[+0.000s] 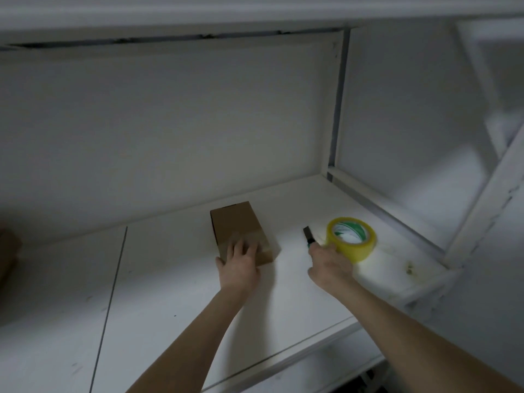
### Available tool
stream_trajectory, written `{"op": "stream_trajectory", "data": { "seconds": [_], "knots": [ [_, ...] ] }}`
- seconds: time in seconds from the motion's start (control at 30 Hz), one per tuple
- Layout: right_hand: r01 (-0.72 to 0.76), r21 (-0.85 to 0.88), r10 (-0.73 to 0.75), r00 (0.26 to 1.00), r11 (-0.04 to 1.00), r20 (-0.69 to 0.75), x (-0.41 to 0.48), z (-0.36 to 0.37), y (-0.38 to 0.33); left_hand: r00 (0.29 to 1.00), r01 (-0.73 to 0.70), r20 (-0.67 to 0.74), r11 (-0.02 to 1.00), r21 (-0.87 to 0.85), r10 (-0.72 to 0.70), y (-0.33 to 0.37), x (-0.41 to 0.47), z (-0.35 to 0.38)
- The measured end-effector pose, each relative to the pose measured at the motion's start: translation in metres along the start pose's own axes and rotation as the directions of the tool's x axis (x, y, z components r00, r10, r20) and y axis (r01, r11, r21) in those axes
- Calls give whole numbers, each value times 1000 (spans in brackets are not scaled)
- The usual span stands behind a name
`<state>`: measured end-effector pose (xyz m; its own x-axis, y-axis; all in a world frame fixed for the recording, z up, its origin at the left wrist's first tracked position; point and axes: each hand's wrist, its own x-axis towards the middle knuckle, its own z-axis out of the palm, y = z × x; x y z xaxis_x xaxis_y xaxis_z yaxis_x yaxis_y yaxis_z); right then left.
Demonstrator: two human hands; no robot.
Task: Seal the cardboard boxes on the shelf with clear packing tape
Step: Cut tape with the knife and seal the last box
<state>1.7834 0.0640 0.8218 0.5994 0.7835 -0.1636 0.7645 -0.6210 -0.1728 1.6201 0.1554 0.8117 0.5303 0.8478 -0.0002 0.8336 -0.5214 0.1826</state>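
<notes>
Head view: left hand lies flat on the box on the shelf; its near end looks glossy, probably taped already. Meanwhile the right hand grips a knife, touching the tape roll. At the left edge, a second box likely remains.

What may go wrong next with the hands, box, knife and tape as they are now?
1. The right hand holds a knife while touching the tape roll; handling both together might nick a finger or the roll.
2. The left hand rests flat on only the near end of the box, which could slide on the smooth shelf when tape is pulled.
</notes>
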Motion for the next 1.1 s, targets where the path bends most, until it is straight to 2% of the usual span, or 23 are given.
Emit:
{"op": "stream_trajectory", "data": {
  "seconds": [0.2, 0.37, 0.57, 0.67, 0.87, 0.97, 1.03, 1.1],
  "knots": [
    [106, 157, -94, 992, 982, -85, 22, -9, -27, 997, -32, -67, 998, 54, 36, 1, 9, -7],
    [154, 76, -143, 981, 985, -134, 49, -9, -41, 999, -31, -34, 998, 53, 33, 4, 14, -15],
    [174, 29, -172, 984, 984, -43, 70, -1, -47, 999, -24, -29, 997, 76, 26, 5, 21, -13],
    [213, 10, -209, 963, 977, -168, 65, -8, -38, 1000, -18, 1, 999, 42, 18, 3, 26, -13],
    [47, 103, -20, 967, 994, -253, 60, -44, 24, 999, -16, 36, 1000, -16, 16, 2, 34, -14],
    [-48, 132, 70, 983, 990, -168, 56, -42, 48, 999, -14, 48, 1000, -7, 15, 2, 34, -16],
    [-45, 64, 50, 995, 997, -84, 50, -36, 54, 999, -11, 52, 1000, -5, 11, 2, 33, -18],
    [-21, -18, 20, 997, 1000, -70, 44, -30, 54, 998, -3, 56, 1000, -5, 3, 2, 30, -18]
  ]
}}
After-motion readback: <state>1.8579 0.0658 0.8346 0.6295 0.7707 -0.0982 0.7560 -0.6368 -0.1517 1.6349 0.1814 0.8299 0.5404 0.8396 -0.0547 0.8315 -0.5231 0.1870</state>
